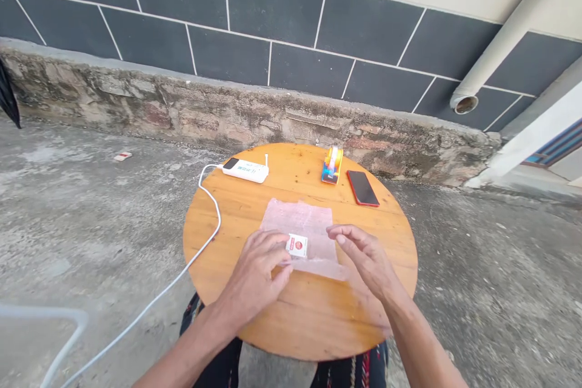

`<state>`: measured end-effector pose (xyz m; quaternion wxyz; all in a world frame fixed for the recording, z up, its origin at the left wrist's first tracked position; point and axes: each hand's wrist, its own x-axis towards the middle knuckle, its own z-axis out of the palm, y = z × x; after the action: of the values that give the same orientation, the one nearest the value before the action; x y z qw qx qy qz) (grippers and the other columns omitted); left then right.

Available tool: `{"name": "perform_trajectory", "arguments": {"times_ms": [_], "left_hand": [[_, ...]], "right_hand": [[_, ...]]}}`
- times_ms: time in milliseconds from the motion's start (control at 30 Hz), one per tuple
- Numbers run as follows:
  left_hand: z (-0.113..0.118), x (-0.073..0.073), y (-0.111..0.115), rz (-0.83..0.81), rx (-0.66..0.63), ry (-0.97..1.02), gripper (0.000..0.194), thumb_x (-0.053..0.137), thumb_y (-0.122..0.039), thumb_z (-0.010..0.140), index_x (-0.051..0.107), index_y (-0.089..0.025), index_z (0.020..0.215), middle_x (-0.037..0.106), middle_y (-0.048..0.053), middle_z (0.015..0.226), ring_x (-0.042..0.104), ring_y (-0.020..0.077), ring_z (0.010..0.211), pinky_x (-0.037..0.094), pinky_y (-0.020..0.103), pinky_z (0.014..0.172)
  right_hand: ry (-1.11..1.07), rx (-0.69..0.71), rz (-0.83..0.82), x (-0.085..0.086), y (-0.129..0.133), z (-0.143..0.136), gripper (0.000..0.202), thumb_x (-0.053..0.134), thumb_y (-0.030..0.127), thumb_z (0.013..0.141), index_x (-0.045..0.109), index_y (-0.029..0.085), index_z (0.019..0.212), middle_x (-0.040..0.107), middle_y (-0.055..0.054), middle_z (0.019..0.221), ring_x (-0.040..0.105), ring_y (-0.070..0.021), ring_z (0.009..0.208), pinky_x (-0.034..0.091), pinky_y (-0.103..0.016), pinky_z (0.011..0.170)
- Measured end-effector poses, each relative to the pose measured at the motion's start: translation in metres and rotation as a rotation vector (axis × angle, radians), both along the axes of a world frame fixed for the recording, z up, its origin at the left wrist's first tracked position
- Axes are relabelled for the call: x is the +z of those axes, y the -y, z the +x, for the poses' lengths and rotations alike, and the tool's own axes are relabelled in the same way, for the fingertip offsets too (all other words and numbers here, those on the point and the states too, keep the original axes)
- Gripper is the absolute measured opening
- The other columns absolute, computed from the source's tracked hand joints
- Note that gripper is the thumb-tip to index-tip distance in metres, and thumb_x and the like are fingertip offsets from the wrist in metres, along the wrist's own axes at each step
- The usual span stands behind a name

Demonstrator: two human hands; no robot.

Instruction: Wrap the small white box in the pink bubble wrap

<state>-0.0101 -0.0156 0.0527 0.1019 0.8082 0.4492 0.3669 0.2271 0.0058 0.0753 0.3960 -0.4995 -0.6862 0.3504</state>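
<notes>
On the round wooden table lies a pinkish, translucent sheet of bubble wrap. A small white box with a red round mark and red lettering rests on the sheet, near its lower part. My left hand is at the box's left side, fingers curved and thumb apart. Its fingertips reach the box's edge; I cannot tell whether they press on it. Over the sheet's right edge is my right hand, its fingers stretched out toward the box with nothing between them and the thumb.
At the back of the table are a white power strip with a cable running off left, a yellow-and-blue tape dispenser and a red-edged phone. A tiled wall with a stone base stands behind.
</notes>
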Motion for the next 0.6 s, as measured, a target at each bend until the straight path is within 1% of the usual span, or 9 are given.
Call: {"name": "perform_trajectory", "arguments": {"times_ms": [100, 167, 233, 333, 433, 533, 600], "left_hand": [[0.002, 0.004, -0.019, -0.134, 0.0, 0.008, 0.014, 0.054, -0.012, 0.078, 0.063, -0.021, 0.074, 0.067, 0.003, 0.106, 0.058, 0.0203, 0.103, 0.04, 0.036, 0.094], [0.004, 0.004, -0.03, -0.208, 0.01, 0.007, 0.014, 0.053, -0.013, 0.078, 0.063, -0.021, 0.074, 0.068, 0.002, 0.102, 0.059, 0.02, 0.099, 0.041, 0.034, 0.09], [0.006, 0.004, -0.038, -0.268, 0.015, 0.012, 0.012, 0.054, -0.017, 0.078, 0.064, -0.021, 0.074, 0.069, 0.003, 0.097, 0.061, 0.0197, 0.092, 0.043, 0.032, 0.084], [0.009, 0.004, -0.046, -0.36, 0.017, 0.048, 0.011, 0.055, -0.024, 0.078, 0.066, -0.02, 0.075, 0.069, 0.001, 0.082, 0.06, 0.0169, 0.076, 0.042, 0.027, 0.068], [0.01, 0.003, -0.05, -0.439, 0.012, 0.126, 0.013, 0.053, -0.022, 0.077, 0.065, -0.02, 0.071, 0.067, -0.002, 0.075, 0.057, 0.0141, 0.066, 0.038, 0.024, 0.059], [0.009, 0.0, -0.053, -0.494, 0.0, 0.19, 0.014, 0.053, -0.022, 0.074, 0.065, -0.019, 0.068, 0.066, -0.002, 0.072, 0.057, 0.0143, 0.067, 0.038, 0.023, 0.059], [0.008, -0.003, -0.055, -0.527, -0.008, 0.217, 0.014, 0.053, -0.022, 0.073, 0.065, -0.019, 0.068, 0.066, -0.002, 0.069, 0.057, 0.0142, 0.066, 0.039, 0.022, 0.058]], "right_hand": [[0.02, 0.047, -0.042, -0.005, 0.001, 0.003, 0.029, 0.054, 0.045, 0.088, 0.062, 0.025, 0.107, 0.065, -0.006, 0.113, 0.058, -0.0248, 0.109, 0.046, -0.04, 0.092], [0.057, 0.057, -0.025, -0.01, 0.004, 0.005, 0.036, 0.059, 0.045, 0.084, 0.059, 0.025, 0.114, 0.065, -0.007, 0.113, 0.058, -0.0251, 0.109, 0.047, -0.04, 0.091], [0.099, 0.002, 0.02, -0.018, 0.004, 0.007, 0.039, 0.062, 0.042, 0.082, 0.057, 0.024, 0.116, 0.066, -0.007, 0.105, 0.061, -0.0239, 0.101, 0.048, -0.038, 0.086], [0.148, -0.101, 0.088, -0.029, -0.001, 0.009, 0.03, 0.058, 0.036, 0.085, 0.057, 0.023, 0.112, 0.064, -0.003, 0.086, 0.062, -0.0195, 0.084, 0.049, -0.033, 0.077], [0.183, -0.128, 0.126, -0.036, -0.008, 0.01, 0.028, 0.054, 0.034, 0.086, 0.056, 0.023, 0.111, 0.062, -0.001, 0.079, 0.061, -0.0179, 0.077, 0.049, -0.031, 0.073], [0.251, -0.153, 0.152, -0.036, -0.011, 0.009, 0.028, 0.053, 0.033, 0.087, 0.056, 0.022, 0.112, 0.064, -0.002, 0.081, 0.062, -0.0197, 0.078, 0.05, -0.032, 0.071], [0.311, -0.205, 0.243, -0.033, -0.007, 0.006, 0.026, 0.052, 0.032, 0.088, 0.057, 0.023, 0.111, 0.065, -0.006, 0.092, 0.062, -0.0227, 0.087, 0.049, -0.036, 0.075]]}}
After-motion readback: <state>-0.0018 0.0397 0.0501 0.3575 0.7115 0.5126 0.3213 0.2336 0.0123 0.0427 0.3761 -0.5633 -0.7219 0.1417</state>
